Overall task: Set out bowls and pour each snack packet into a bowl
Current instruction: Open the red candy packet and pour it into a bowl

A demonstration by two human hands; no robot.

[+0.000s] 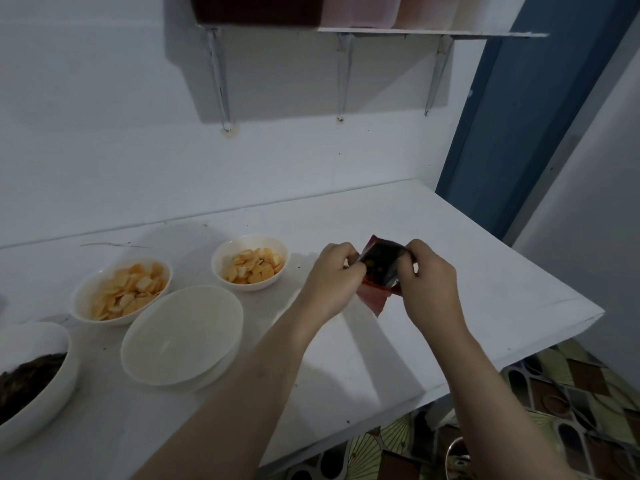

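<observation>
A red snack packet (379,268) hangs above the white counter, its mouth pulled open and dark inside. My left hand (332,278) pinches its left edge and my right hand (429,282) pinches its right edge. An empty white bowl (181,336) stands to the left of my left forearm. Behind it, a small white bowl (250,263) and a larger white bowl (121,289) both hold pale orange crackers. At the far left a white bowl (34,379) holds a dark snack.
The white counter (467,306) ends in a corner at the right, with patterned floor tiles (554,393) below. A wall shelf (398,29) on metal brackets hangs above the counter. A blue door frame (519,116) stands at the right.
</observation>
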